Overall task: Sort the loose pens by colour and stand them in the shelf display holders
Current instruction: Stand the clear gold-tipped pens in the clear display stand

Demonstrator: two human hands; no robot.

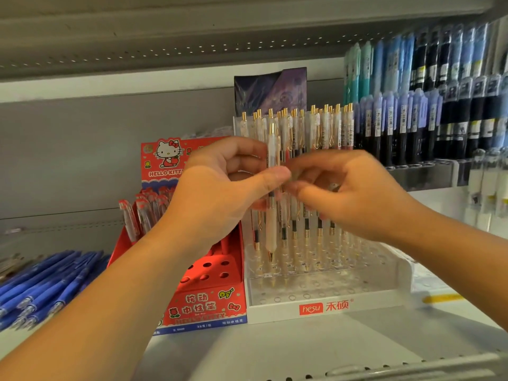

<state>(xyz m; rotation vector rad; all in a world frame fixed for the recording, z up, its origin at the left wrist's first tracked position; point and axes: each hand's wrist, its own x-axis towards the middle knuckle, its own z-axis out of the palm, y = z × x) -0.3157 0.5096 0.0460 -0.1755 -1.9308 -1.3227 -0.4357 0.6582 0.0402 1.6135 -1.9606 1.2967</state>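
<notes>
- The white pen (270,232) hangs upright, tip down, just in front of the clear holder (371,290). Its tip is above the rows of holes and not yet in one.
- It has a milky white barrel, a gold clicker, clip and tip, and a dark ink core showing mid-barrel. It matches the standing pens (319,127) at the back of the holder.
- The left hand (220,188) grips it mid-barrel, thumb in front and fingers behind.
- The right hand (357,193) is close beside the pen with its fingers curled toward the barrel. Blur hides whether they pinch it or merely hover.
- The step in hand looks like seating this pen. It would go best kept vertical, aimed at a free hole, lowered straight past the neighbours' clips and released only once seated.
- Left of the holder stands a red box (209,298) with empty holes. Farther left, blue pens (49,279) lie loose on the shelf (302,347).
</notes>
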